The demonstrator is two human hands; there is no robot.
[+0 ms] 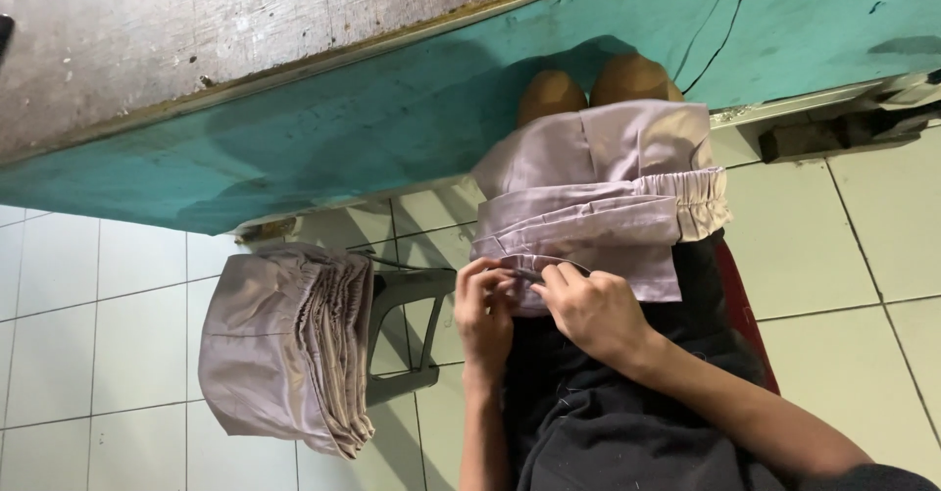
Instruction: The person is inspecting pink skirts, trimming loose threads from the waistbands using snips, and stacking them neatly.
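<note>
At centre frame, a folded pale mauve garment (608, 207) with an elasticated waistband lies across the seated person's lap, its near edge at 6 o'clock of the cloth. Left hand (485, 310) and right hand (593, 310) meet on that edge, fingers closed in a pinch on the fabric; whether a small tool sits between them cannot be told. At 9 o'clock, well apart, a stack of like garments (289, 349) rests on a grey plastic stool (412, 295). Toward 12 o'clock runs a teal wall base (294, 138); white floor tiles (853, 246) lie around.
</note>
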